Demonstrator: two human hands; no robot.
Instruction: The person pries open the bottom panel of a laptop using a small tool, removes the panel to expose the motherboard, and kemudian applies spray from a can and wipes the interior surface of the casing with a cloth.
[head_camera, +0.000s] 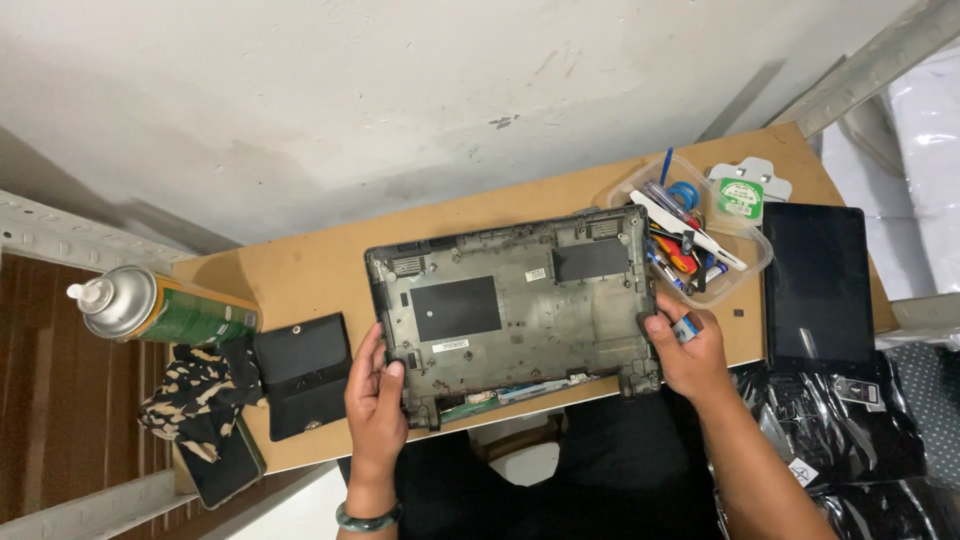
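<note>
Gripping a grey laptop shell (520, 305) by its two short sides, the person keeps it over the near edge of the table (310, 265), inner face up, so that its near rim juts past the wood. The left hand (375, 400) is clamped on the shell's left side, thumb lying on the inner face and fingers tucked beneath. The right hand (690, 350) is closed on the near right corner, and a small blue and white thing (687, 327) is pinched in those same fingers; what it is I cannot tell. A green bracelet (368, 518) circles the left wrist. Just left of the shell lies a black pouch (302, 375), and beyond it, at the table's left edge, a patterned cloth (195, 395) half covers a phone (225, 470). A spray can (160, 308) lies on its side at the far left corner. Touching the shell's far right corner, a clear tub (745, 265) holds screwdrivers and pens. A dark tablet (820, 285) rests along the right edge.
</note>
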